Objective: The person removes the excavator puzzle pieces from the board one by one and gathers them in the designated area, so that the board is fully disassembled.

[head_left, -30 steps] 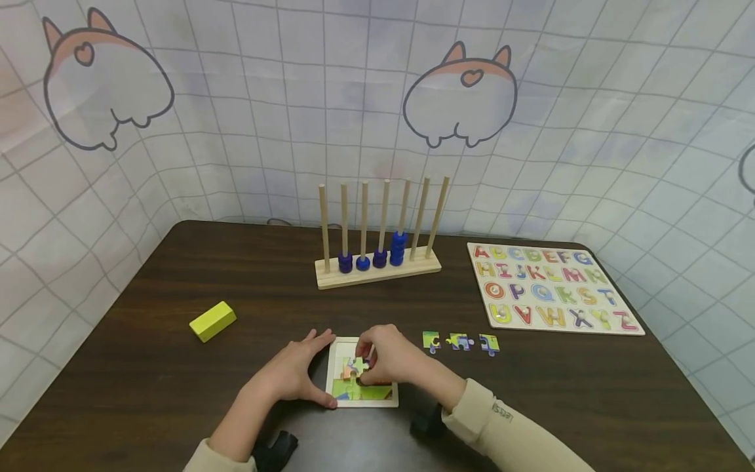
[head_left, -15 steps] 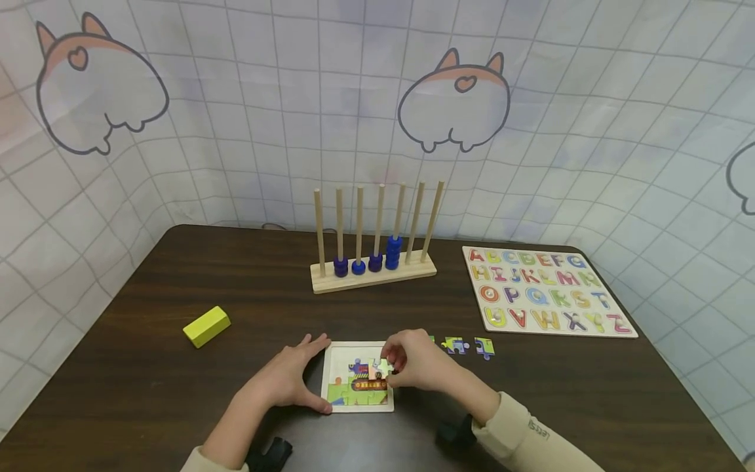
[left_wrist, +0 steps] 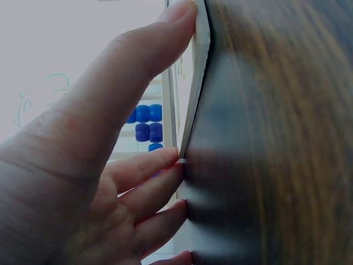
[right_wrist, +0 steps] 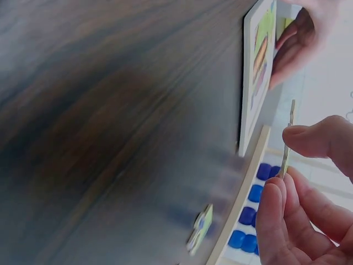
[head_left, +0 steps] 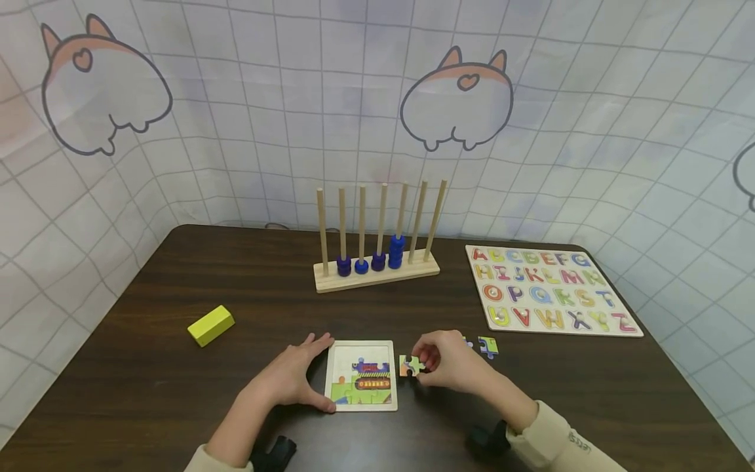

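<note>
Yellow and rectangular, a block [head_left: 211, 326] lies at left on a dark wood-grain bench [head_left: 118, 406], well apart from the handwork. A person's left hand [head_left: 288, 373] spreads wide along the left side of a jigsaw tray [head_left: 361, 408], thumb at the near corner and fingers at the far one, a brace that likely keeps the tray from sliding. Joined pieces [head_left: 373, 384] in its near part picture a tracked vehicle on green; pale backing [head_left: 342, 357] shows beyond. Behind stands a wooden peg abacus [head_left: 377, 282] with blue beads [head_left: 396, 252], apparently set back to leave reaching room. Just right of the tray, the right hand [head_left: 453, 362] pinches a jigsaw piece [head_left: 411, 366] by its right edge, raised off the bench, a hold that leaves most of the printed face uncovered. Beyond the knuckles lie loose jigsaw pieces [head_left: 488, 342], one partly hidden, near an alphabet board [head_left: 566, 331] at far right.
</note>
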Demonstrator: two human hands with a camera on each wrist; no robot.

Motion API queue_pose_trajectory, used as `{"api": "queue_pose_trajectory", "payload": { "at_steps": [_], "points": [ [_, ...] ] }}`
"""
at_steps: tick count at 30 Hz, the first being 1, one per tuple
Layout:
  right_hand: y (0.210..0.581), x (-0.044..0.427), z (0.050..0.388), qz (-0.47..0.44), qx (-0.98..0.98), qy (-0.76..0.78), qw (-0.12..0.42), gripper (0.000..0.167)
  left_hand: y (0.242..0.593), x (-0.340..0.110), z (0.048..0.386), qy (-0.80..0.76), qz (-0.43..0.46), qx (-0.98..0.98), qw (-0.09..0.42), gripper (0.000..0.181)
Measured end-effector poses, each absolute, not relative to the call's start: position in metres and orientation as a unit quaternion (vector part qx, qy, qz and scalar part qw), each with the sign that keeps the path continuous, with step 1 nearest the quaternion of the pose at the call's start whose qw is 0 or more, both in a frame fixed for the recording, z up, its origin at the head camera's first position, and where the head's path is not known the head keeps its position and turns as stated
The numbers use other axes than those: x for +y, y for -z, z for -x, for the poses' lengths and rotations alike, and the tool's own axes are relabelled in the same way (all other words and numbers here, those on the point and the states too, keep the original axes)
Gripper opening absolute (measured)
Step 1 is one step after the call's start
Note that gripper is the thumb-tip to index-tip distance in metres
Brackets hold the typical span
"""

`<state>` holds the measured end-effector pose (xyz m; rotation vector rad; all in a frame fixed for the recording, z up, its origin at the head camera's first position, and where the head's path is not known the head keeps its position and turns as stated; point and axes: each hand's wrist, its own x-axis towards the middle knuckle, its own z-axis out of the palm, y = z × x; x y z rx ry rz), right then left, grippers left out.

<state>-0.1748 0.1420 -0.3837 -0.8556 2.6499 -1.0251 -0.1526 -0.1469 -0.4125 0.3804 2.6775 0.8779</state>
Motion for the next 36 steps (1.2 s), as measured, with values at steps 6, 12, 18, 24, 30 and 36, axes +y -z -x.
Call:
{"api": "queue_pose_trajectory", "payload": {
  "at_steps": [6, 12, 18, 24, 30, 36],
  "points": [
    [0.385, 0.157, 0.172, 0.278, 0.897, 0.336, 0.077, 0.022, 0.412, -0.146, 0.152, -0.306, -0.133, 0.931, 0.148, 0.105],
    [0.389, 0.170, 0.172, 0.274, 0.902, 0.325, 0.072, 0.023, 0.411, -0.146, 0.152, -0.302, -0.132, 0.932, 0.150, 0.104],
    [0.392, 0.175, 0.173, 0.270, 0.904, 0.322, 0.076, 0.023, 0.410, -0.145, 0.152, -0.299, -0.126, 0.933, 0.154, 0.104],
    [0.393, 0.177, 0.177, 0.264, 0.907, 0.316, 0.088, 0.022, 0.410, -0.146, 0.151, -0.303, -0.125, 0.932, 0.155, 0.103],
    [0.395, 0.178, 0.181, 0.271, 0.911, 0.296, 0.092, 0.022, 0.410, -0.147, 0.151, -0.301, -0.124, 0.933, 0.154, 0.104],
    [0.399, 0.176, 0.183, 0.278, 0.915, 0.276, 0.092, 0.022, 0.410, -0.147, 0.151, -0.302, -0.129, 0.932, 0.152, 0.103]
  ]
}}
